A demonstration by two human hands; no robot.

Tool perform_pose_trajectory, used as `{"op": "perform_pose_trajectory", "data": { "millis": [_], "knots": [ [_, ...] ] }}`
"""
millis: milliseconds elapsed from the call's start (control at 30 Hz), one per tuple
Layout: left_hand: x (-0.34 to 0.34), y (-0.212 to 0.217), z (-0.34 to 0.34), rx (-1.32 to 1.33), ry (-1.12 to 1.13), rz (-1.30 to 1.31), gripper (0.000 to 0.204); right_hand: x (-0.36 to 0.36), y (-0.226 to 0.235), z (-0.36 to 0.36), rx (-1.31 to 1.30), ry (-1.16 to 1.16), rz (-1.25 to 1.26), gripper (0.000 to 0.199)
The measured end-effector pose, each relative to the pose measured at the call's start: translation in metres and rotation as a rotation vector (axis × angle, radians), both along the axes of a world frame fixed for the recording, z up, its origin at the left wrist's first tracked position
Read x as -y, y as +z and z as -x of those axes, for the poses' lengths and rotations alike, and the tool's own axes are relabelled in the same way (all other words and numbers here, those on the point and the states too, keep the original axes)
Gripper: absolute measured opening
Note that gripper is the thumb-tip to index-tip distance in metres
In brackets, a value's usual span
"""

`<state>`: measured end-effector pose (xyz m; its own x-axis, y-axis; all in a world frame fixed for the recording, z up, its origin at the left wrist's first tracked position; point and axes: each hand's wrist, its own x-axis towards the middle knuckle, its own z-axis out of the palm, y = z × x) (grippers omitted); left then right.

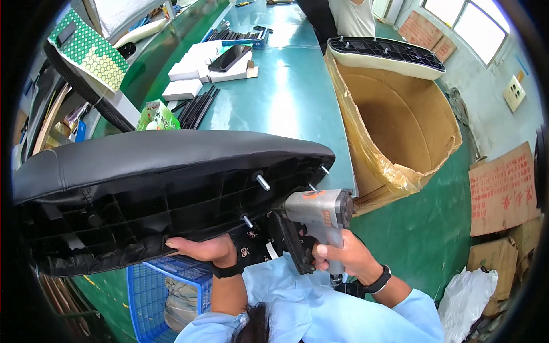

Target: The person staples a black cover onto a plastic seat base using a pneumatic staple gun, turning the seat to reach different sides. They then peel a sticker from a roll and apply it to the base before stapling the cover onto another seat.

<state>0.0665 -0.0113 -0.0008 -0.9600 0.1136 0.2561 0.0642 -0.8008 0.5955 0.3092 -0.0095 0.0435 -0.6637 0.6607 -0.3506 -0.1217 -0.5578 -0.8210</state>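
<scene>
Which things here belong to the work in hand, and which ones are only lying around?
In the work:
- black seat cushion, tilted up, held at its lower edge by the left hand
- grey pneumatic stapler, in the right hand, nose against the cushion's underside

Lying about:
- white boxes on the green table
- open cardboard box
- blue basket
- white bag

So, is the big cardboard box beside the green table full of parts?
No, the cardboard box shows only its bare brown inside, and one pale seat part rests across its top rim.
</scene>
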Motion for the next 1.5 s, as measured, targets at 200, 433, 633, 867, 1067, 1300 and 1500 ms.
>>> {"op": "perform_pose_trajectory", "data": {
  "millis": [200,433,633,867,1067,1300,1500],
  "knots": [
    [-0.01,-0.002,-0.005,-0.084,0.164,0.122,0.061,-0.001,0.005,0.013,0.058,0.074,-0.029,0.034],
    [-0.012,-0.017,-0.002,-0.092,0.125,0.049,0.064,0.004,0.002,0.025,-0.013,0.073,0.036,0.032],
    [0.052,0.051,0.043,0.239,0.159,0.027,0.09,-0.008,-0.003,0.021,0.026,0.085,0.008,0.031],
    [0.14,0.111,0.139,0.008,0.391,0.202,0.094,-0.023,-0.007,0.021,0.125,0.112,-0.047,0.033],
    [0.146,0.064,0.146,0.169,0.231,0.177,0.072,-0.025,-0.01,0.013,0.27,0.017,-0.186,0.036],
    [0.173,-0.05,0.119,0.114,-0.306,0.139,0.053,-0.007,-0.002,-0.011,0.519,-0.246,-0.595,0.047],
    [0.154,-0.069,0.09,0.125,-0.243,0.25,0.055,-0.019,0.005,0.001,0.555,-0.233,-0.343,0.027]
  ]
}}
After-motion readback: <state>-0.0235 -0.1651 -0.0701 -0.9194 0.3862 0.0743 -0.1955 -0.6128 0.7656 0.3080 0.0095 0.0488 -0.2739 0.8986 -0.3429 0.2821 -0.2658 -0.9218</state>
